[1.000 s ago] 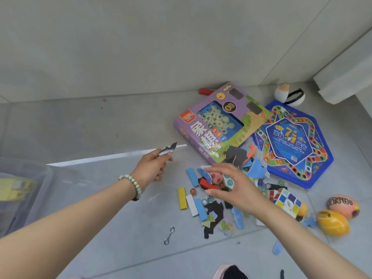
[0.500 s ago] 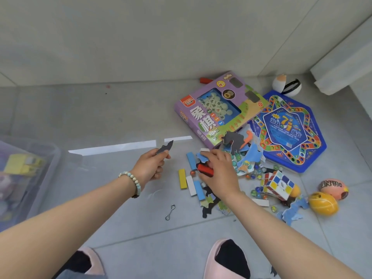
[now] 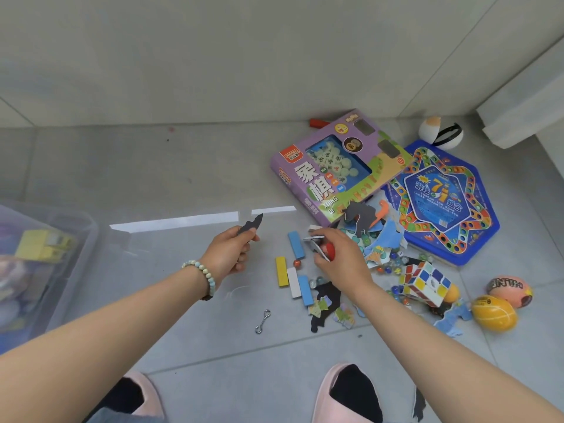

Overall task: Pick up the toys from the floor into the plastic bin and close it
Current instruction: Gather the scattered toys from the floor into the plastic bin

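My left hand [image 3: 227,253] pinches a dark grey jagged foam piece [image 3: 251,224] above the floor. A little to its right, my right hand [image 3: 341,259] is closed on a red block [image 3: 329,250] and some flat cut-outs, over a heap of toys. Blue, yellow and white blocks [image 3: 294,271] lie between the two hands, with marbles and foam puzzle pieces [image 3: 328,305] around them. The clear plastic bin [image 3: 65,248] stands at the far left edge with a yellow toy [image 3: 42,244] inside; no lid shows.
A purple chess box [image 3: 332,169] and a blue hexagonal game board [image 3: 442,203] lie beyond the heap. A puzzle cube [image 3: 425,282], two small balls [image 3: 500,302], a white round toy [image 3: 439,132] and a metal hook [image 3: 263,321] are on the tiles. My pink slippers [image 3: 345,392] are below.
My right hand closed on the red block and flat pieces and lifted them slightly. The view tilted down and left, showing more of the bin and my slippers. My left hand kept its grey piece.
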Available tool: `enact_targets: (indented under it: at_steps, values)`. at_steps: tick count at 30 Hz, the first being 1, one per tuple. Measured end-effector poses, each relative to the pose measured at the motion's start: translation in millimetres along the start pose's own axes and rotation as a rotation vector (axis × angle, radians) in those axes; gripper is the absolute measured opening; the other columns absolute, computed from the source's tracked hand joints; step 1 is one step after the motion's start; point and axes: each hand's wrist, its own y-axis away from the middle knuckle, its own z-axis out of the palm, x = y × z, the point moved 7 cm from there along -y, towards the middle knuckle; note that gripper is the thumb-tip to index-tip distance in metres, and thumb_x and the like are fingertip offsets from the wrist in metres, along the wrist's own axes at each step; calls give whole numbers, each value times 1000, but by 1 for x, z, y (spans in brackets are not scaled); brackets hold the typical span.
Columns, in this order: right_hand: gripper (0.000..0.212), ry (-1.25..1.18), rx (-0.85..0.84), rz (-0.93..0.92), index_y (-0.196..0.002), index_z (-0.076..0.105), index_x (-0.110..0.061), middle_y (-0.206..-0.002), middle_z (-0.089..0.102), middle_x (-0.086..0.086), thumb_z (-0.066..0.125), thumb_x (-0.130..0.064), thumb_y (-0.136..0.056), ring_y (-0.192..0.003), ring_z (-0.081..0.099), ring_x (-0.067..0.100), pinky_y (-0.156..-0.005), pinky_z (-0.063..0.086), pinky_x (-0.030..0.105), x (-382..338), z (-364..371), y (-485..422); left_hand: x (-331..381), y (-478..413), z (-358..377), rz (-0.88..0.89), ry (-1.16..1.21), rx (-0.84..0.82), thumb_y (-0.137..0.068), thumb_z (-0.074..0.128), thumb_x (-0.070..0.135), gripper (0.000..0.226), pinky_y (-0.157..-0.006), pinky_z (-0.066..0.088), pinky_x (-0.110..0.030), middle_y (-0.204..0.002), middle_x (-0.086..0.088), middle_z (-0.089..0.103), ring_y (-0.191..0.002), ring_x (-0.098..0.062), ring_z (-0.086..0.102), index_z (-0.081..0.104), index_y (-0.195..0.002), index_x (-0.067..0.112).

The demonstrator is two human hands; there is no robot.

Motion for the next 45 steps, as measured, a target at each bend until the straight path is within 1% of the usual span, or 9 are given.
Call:
enact_targets:
  at_steps: [4,12,16,23,28,31,34,42,45]
  values:
    - [38,-199,-39,121,-120,58,-18,-114,61,-4,68,-14,-84,-102,56,11,-88,39,19,-1,-6,1,13,8,-1,20,-41,-13,-96,50,24,20,-39,24,-15,-61,3,31,-47,-10,27,55,-79,15]
    - [51,-1088,-173,537,-134,39,-2,-121,57,14,60,0,-87,-85,62,23,-79,55,31,-83,-31,35,98,94,-38,154,-68,-21,-95,50,26,18,-40,22,-16,-60,4,29,-45,-9,25,55,-82,15]
    - [17,-1063,-397,369,-104,59,-4,-95,63,12,60,-3,-87,-81,62,21,-72,57,25,-193,-38,60,125,164,-100,236,-66,12,-97,46,27,22,-38,22,-14,-57,6,32,-40,-6,27,57,-81,15]
    - [17,-901,-738,189,-108,61,-7,-81,63,5,58,-8,-91,-59,64,13,-67,56,21,-389,38,115,102,274,-266,248,-18,254,-99,42,22,30,-44,30,-14,-62,2,49,-45,-5,35,68,-86,14]
    - [18,-934,-763,338,-110,55,-3,-94,62,14,52,-12,-95,-69,62,23,-56,56,30,-463,151,146,35,300,-350,78,229,357,-99,43,22,32,-65,56,-22,-105,-8,64,-77,-16,60,60,-118,4]
    - [41,-911,-779,396,-134,45,-6,-139,46,12,48,-26,-98,-117,53,29,-87,50,43,-473,190,157,6,301,-374,-1,363,397,-100,41,16,33,-74,55,-28,-122,-16,59,-85,-22,62,52,-126,-2]
    - [51,-773,-804,330,-142,38,-14,-151,30,7,49,-35,-96,-140,27,29,-101,41,46,-469,193,156,-3,300,-383,-31,342,373,-100,40,15,35,-84,51,-32,-127,-13,55,-96,-23,60,47,-131,-1]
    - [31,-781,-732,260,-118,56,-13,-127,58,8,50,-33,-95,-104,61,23,-84,51,34,-417,111,114,39,296,-354,62,166,302,-99,44,25,38,-93,48,-34,-132,-6,55,-111,-23,57,47,-134,12]
    - [25,-757,-636,258,-113,57,-15,-126,59,8,49,-31,-96,-101,61,21,-87,48,33,-380,56,92,82,290,-311,163,78,230,-98,47,26,33,-82,52,-27,-125,-4,60,-103,-18,59,52,-128,15]
